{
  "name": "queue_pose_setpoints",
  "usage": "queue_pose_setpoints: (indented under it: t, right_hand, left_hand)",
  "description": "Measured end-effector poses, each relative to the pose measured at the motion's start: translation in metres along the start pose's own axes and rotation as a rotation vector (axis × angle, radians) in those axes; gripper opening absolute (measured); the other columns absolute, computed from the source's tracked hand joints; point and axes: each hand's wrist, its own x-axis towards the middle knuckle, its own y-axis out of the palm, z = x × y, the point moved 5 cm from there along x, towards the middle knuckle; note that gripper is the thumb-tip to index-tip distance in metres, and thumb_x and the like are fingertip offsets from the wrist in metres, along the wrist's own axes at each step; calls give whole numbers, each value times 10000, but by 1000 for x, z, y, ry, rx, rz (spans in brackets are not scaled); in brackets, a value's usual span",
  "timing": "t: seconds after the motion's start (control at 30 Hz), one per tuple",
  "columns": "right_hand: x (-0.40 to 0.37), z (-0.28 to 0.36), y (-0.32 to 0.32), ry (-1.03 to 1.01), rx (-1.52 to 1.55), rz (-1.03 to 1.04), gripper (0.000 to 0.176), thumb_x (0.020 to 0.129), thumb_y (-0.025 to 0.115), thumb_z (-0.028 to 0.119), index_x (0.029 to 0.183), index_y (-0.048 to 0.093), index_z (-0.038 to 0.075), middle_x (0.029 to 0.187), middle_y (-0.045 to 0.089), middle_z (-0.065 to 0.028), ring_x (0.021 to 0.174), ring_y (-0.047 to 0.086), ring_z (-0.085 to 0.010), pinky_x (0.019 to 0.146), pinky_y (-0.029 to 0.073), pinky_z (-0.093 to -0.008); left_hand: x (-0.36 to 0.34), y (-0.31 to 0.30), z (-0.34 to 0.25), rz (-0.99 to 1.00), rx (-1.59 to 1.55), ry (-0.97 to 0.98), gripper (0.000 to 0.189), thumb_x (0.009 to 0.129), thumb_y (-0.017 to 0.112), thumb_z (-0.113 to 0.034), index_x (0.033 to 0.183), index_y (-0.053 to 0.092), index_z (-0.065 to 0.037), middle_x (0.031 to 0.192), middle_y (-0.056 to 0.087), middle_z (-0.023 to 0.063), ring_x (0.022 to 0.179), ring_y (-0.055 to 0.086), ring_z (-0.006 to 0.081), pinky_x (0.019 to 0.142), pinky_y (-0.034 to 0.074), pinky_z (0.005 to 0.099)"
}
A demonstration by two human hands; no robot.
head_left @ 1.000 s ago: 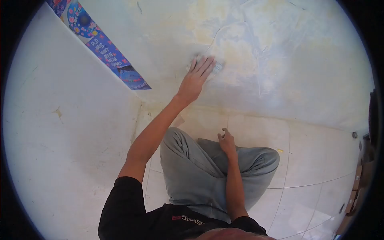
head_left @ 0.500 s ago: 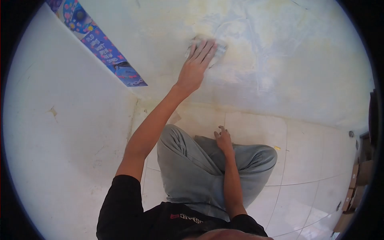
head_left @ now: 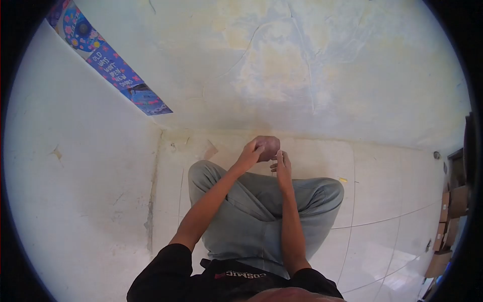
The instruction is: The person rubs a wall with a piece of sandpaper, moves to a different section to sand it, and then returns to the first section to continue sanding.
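Observation:
Above my crossed legs, my left hand grips a small reddish-brown piece of sandpaper, its thumb lying over the near face. The sheet's brown side is turned up and it is held off the wall. Just right of it is my right hand, fingers apart and partly bent, with a fingertip right at the sheet's lower right edge. Beyond both hands stands the pale wall, marked by a patchy whitish and yellowish area with crack-like lines.
A colourful printed strip runs along the wall corner at upper left. Another wall rises close on my left. Pale tiles cover the floor, with a small yellow piece near my right knee. Cardboard boxes stand far right.
My left hand has come down from the wall, where it pressed the sandpaper flat, to my right hand. The sheet's brown face now shows. My right hand stays over my lap.

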Motion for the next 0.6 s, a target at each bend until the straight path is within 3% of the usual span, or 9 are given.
queue_pose_setpoints:
  t: [0.07,0.17,0.23,0.3,0.37,0.43,0.5,0.57,0.6]
  right_hand:
    - [3,1,-4,49,122,2,458,991,562,369,1231,577,-21,923,629,-98,746,584,-183,682,491,-341]
    - [0,2,-2,89,96,119,414,983,577,365,1156,634,-7,940,642,-65,778,603,-167,697,494,-318]
    - [-4,14,7,-54,110,117,391,979,584,360,1113,656,-1,944,661,-43,793,615,-152,706,497,-310]
    - [-6,23,9,-77,58,137,404,987,566,355,1114,642,-20,938,674,-84,800,638,-195,714,503,-333]
    - [-4,25,11,-112,4,161,417,994,549,351,1116,629,-40,932,687,-126,808,662,-238,723,509,-357]
    - [0,29,11,-212,-300,118,438,1022,474,321,1140,593,-84,946,684,-247,865,681,-359,756,512,-415]
    - [6,30,14,-193,-438,83,438,1031,438,304,1146,579,-95,955,667,-285,893,673,-396,764,513,-434]
    - [10,35,18,-169,-568,45,439,1041,402,287,1152,564,-105,963,651,-322,921,665,-434,772,514,-454]
    - [9,45,22,-196,-618,56,422,1044,387,254,1197,541,-108,1019,651,-316,955,657,-434,808,508,-457]
  left_hand:
    - [-5,9,23,-61,-494,-320,271,944,538,-179,1160,610,-31,1036,639,62,974,578,143,872,462,289]
    - [-8,12,25,11,-568,-376,270,916,541,-173,1143,631,-57,1026,631,39,972,581,129,848,461,273]
    - [-8,11,13,39,-560,-367,269,925,529,-154,1152,624,-45,1031,637,50,972,585,136,839,470,289]
    - [-8,15,12,63,-557,-359,269,933,517,-135,1161,617,-32,1037,643,62,972,590,142,830,479,305]
    - [-1,12,-1,-15,-283,31,276,934,487,-76,1185,585,-18,989,670,121,887,633,201,807,511,358]
    - [-6,15,-14,5,-238,4,295,947,481,-68,1228,558,-25,1014,671,157,900,649,233,804,522,367]
    - [-3,18,-15,24,-188,-11,319,959,475,-60,1272,530,-31,1038,673,193,914,665,265,801,532,376]
    - [3,17,-8,-96,-41,256,351,978,486,-87,1328,495,-61,1054,667,213,930,669,298,778,541,365]
    - [5,17,-8,-89,-42,256,351,978,486,-87,1328,495,-61,1054,667,213,930,669,298,778,541,365]
